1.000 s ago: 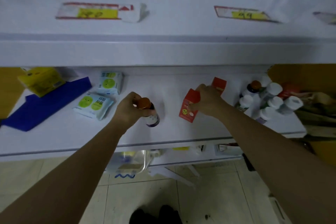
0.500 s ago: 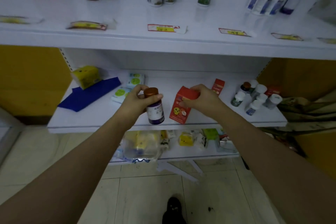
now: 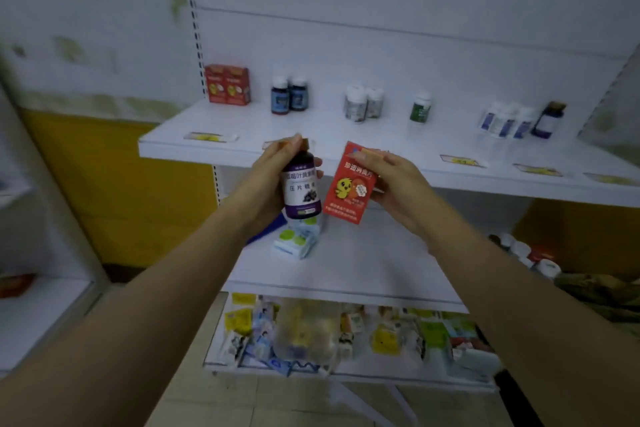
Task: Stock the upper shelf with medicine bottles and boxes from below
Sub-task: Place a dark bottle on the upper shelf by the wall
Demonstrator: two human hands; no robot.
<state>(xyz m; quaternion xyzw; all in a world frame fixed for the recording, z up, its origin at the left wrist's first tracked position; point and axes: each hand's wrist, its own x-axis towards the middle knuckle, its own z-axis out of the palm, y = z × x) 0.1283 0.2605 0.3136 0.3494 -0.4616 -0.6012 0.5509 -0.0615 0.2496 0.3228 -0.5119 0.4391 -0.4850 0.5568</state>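
Gripping a round glossy bottle (image 3: 302, 189) and a rectangular cardboard box (image 3: 349, 191).

Our left hand (image 3: 268, 184) grips a dark bottle (image 3: 300, 189), our right hand (image 3: 398, 180) a red box (image 3: 349, 185), before the edge of the upper shelf (image 3: 325, 130). On it, white bottles (image 3: 362, 104) stand at one o'clock, paired red boxes (image 3: 227, 85) at eleven.

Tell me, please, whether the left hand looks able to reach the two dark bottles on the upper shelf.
Probably yes: nothing stands before the dark bottles, though the left hand grips a purple-labelled bottle.
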